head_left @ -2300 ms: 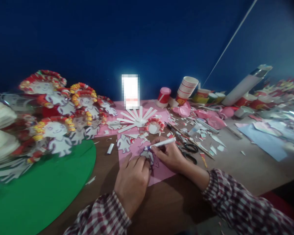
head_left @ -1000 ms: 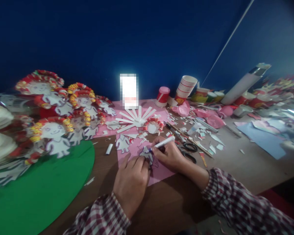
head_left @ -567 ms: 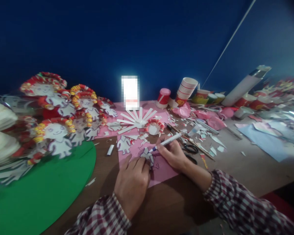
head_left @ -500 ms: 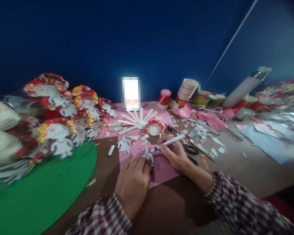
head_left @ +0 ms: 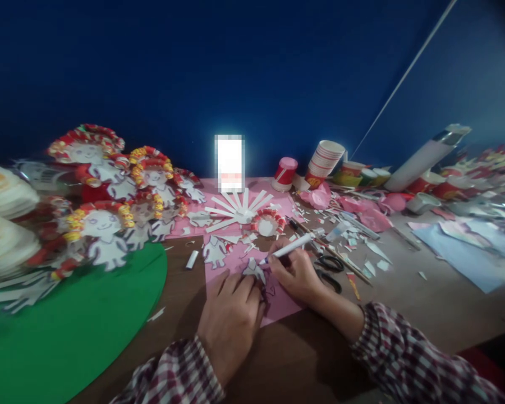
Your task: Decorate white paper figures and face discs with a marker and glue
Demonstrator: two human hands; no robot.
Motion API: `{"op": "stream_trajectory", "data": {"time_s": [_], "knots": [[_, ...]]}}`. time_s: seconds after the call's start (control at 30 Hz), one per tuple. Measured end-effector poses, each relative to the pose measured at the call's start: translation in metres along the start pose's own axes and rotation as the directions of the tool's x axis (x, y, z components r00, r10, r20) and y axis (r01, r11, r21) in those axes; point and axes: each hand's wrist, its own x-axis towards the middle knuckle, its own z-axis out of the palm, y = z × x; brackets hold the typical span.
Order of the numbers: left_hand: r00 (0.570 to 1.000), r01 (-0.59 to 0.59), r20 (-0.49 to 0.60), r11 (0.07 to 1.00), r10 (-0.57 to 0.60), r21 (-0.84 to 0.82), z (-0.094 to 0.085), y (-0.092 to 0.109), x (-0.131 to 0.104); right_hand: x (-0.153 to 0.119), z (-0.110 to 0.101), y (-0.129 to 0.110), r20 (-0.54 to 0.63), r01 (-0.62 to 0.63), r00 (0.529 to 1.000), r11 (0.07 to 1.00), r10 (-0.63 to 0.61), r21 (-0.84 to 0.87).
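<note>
My right hand (head_left: 297,275) is closed around a white marker (head_left: 292,246). The marker's tip is at the right edge of a small white paper cut-out (head_left: 252,267), shaped like a body with dark outlines. On the lower part of this cut-out rests my left hand (head_left: 231,314), its fingers laid down flat and partly hiding it. Both lie over a pink paper sheet (head_left: 280,306), which carries dark scribbled lines. A second outlined paper body (head_left: 214,252) is at the sheet's upper left. The white marker cap (head_left: 192,260) lies just left of the sheet.
Black-handled scissors (head_left: 330,264) and paper scraps (head_left: 349,230) lie right of my right hand. Behind are fanned white strips (head_left: 239,213), a red-and-white ring (head_left: 267,223) and stacked paper cups (head_left: 325,160). Paper dolls (head_left: 103,224) stand left, near a green disc (head_left: 88,336).
The marker's tip has shifted slightly right along the cut-out's edge, and the marker is held at a steeper slant. My left hand stays on the cut-out. The whole view has shifted a little.
</note>
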Motion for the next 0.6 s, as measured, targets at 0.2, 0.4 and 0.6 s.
{"op": "stream_trajectory", "data": {"time_s": [0.2, 0.4, 0.6], "knots": [[1.0, 0.008, -0.009, 1.0, -0.008, -0.013, 0.0024, -0.0004, -0.0019, 0.0013, 0.0032, 0.0031, 0.028, -0.028, 0.999, 1.0, 0.028, -0.015], [1.0, 0.025, 0.004, 1.0, -0.025, 0.002, 0.002, 0.0009, -0.0032, -0.0004, 0.002, 0.0053, 0.087, -0.021, 0.996, 0.996, 0.029, -0.092], [0.999, 0.042, 0.029, 0.999, -0.042, 0.008, -0.0008, 0.0035, -0.003, -0.0009, 0.0013, 0.0042, 0.112, -0.002, 0.993, 0.984, 0.023, -0.179]]}}
